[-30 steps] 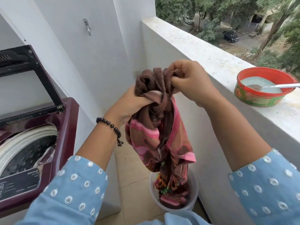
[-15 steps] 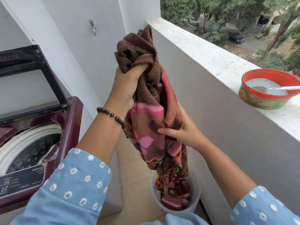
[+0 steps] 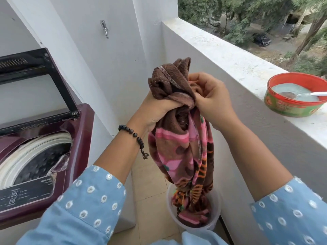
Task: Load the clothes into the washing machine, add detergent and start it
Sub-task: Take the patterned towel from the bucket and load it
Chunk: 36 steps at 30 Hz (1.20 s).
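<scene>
Since half a second ago the right hand (image 3: 215,99) has been moved up beside the left hand (image 3: 155,110); both grips are clamped on the cloth (image 3: 178,142), whose tail is left in the bucket (image 3: 216,221). Left of the bucket, the washer (image 3: 35,156) lies open, unloaded.

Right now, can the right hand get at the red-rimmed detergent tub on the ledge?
Probably not yet. The right hand pinches the brown and pink patterned cloth that the left hand also grips. The red-rimmed detergent tub sits on the white ledge with nothing in between, so once the hand lets go, likely yes.
</scene>
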{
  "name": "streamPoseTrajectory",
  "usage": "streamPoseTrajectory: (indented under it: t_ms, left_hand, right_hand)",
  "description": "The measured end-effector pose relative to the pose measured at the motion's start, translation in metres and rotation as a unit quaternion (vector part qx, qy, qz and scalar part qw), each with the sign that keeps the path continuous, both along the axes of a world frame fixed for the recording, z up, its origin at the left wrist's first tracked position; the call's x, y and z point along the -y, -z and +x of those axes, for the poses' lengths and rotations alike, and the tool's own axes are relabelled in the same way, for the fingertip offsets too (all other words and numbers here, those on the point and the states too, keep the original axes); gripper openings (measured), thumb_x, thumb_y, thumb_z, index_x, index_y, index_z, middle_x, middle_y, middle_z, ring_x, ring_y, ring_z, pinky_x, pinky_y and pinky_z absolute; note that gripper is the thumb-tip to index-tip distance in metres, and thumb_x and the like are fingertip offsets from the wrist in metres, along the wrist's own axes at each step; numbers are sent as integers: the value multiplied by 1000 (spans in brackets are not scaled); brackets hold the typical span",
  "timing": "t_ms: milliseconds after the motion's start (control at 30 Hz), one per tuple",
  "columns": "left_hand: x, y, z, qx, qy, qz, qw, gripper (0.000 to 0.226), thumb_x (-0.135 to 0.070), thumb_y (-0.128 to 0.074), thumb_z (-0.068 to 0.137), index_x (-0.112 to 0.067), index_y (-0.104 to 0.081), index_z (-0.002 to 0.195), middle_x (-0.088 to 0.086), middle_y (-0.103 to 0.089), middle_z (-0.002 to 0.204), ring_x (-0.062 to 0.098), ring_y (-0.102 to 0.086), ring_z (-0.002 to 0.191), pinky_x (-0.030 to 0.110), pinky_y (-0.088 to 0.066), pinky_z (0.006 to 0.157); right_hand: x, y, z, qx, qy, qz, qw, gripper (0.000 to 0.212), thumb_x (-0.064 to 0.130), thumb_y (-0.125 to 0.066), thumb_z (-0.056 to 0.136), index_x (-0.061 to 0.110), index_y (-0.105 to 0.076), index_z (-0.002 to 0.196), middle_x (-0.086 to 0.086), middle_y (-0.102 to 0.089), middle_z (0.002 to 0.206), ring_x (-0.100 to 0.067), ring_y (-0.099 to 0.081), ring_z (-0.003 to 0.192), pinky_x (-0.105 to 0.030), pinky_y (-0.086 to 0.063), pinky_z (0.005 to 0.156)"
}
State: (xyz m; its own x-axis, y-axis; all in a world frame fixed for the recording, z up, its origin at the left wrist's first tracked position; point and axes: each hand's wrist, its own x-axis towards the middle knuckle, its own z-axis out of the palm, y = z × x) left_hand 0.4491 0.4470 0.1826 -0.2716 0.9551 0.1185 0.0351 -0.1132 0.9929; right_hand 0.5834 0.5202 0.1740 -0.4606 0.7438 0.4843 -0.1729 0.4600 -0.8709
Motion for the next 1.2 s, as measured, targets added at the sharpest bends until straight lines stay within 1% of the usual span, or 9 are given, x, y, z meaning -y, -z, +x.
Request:
streamPoseTrajectory:
  t_ms: [100, 233, 333, 467, 633, 867, 967, 1100, 1200]
  left_hand:
    - [-1, -5, -4, 41, -91, 42, 994, 39, -6, -83, 66, -3, -72, 103, 12, -76, 98, 25, -72, 96, 38, -58, 84]
    - [-5, -24, -4, 159, -153, 116, 968, 20, 2, -71, 77, -9, -69, 93, 5, -75, 83, 18, -72, 78, 32, -58, 72]
    - [-8, -37, 9, 239, -139, 141, 951, 28, -7, -74, 68, -8, -69, 96, 13, -72, 89, 24, -70, 80, 44, -59, 83]
    - [-8, -47, 22, 298, -160, 171, 925, 60, -21, -82, 51, -6, -67, 107, 18, -69, 102, 29, -67, 89, 52, -55, 93]
    - [10, -40, -9, 312, -149, 168, 923, 54, -19, -72, 75, -3, -57, 125, 15, -69, 104, 22, -71, 87, 36, -59, 76]
    - [77, 9, -70, 47, -153, -64, 985, 99, -30, -82, 64, -18, -33, 149, 9, -56, 141, 24, -58, 124, 55, -47, 103]
    - [106, 21, -82, -84, -173, -194, 962, 135, -36, -97, 51, -49, -6, 150, 5, -35, 156, 20, -42, 139, 46, -37, 112]
    - [112, 14, -67, -294, -97, -200, 929, 141, -42, -89, 59, -53, 21, 147, -13, 7, 165, -13, -12, 142, 22, -32, 112]
    - [90, 10, -40, -461, -51, -139, 875, 146, -71, -79, 48, -51, 29, 144, -22, 26, 159, 2, 29, 145, 54, 3, 123]
  right_hand:
    - [9, 7, 11, -21, -116, -45, 992, 50, 2, -58, 90, 10, -46, 138, -11, -60, 131, -20, -57, 124, -37, -47, 103]
    - [20, 45, 13, 104, -86, -37, 990, 127, 47, -85, 65, 42, 6, 153, 4, -14, 163, -7, -19, 149, -42, -30, 118]
    - [31, 80, -12, 175, -46, -57, 982, 146, 61, -91, 48, 30, 2, 155, 4, -21, 161, -12, -27, 147, -47, -32, 117]
    - [39, 88, -37, 82, -1, -154, 985, 101, 32, -96, 53, 18, -45, 139, 5, -60, 127, 12, -56, 110, -9, -49, 88]
    - [18, 64, -26, -7, -15, -198, 980, 46, 2, -84, 64, 31, -65, 93, 21, -73, 83, 2, -68, 84, -24, -57, 79]
    - [-14, 19, 5, 38, -56, -127, 990, 32, -11, -64, 83, 20, -71, 91, 13, -74, 78, -4, -69, 81, -23, -57, 72]
    - [-27, 8, 11, 137, -7, -68, 988, 14, 16, -71, 80, 25, -75, 89, 7, -76, 86, -15, -71, 92, -37, -59, 81]
    - [-24, -2, 4, 302, 7, 10, 953, 7, 24, -68, 80, 20, -71, 85, 0, -73, 82, -20, -68, 86, -35, -56, 74]
    - [-5, -9, -8, 372, -32, 57, 926, 6, 24, -67, 81, 28, -66, 77, 7, -68, 77, -15, -63, 77, -27, -45, 64]
